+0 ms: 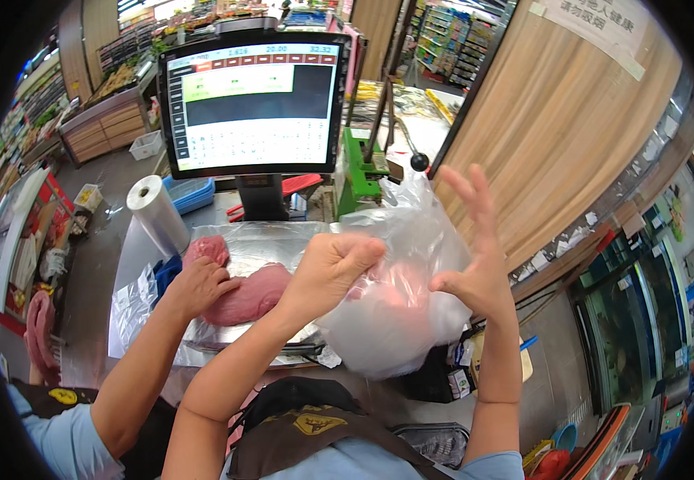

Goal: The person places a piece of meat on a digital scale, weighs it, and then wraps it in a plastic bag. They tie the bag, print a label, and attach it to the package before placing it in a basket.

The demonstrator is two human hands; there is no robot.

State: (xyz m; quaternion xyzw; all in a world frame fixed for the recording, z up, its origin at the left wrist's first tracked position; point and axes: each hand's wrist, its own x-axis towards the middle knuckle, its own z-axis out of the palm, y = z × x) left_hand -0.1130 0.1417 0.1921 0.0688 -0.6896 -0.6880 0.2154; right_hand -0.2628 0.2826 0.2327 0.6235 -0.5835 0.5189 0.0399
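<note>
My left hand (338, 270) is closed on the edge of a clear plastic bag (377, 336) that holds pinkish-red meat. Raised at the bag's right side is my right hand (473, 252), its fingers spread and its thumb near the plastic; a touch cannot be told. The bag is partly blurred. To the left, a co-worker's hand rests on raw meat (251, 297) on the metal weighing tray (263, 240), and a smaller piece of meat (207, 249) lies behind that hand. Above the tray stands a lit scale screen (251, 108).
A plastic bag roll (164, 216) stands left of the tray, near blue baskets (191, 195). Behind my bag is a green bag-sealing device (359, 174) with a black-knobbed lever (419, 161). A wood-grain panel (551, 138) rises at the right. The co-worker's arm comes close to my left forearm.
</note>
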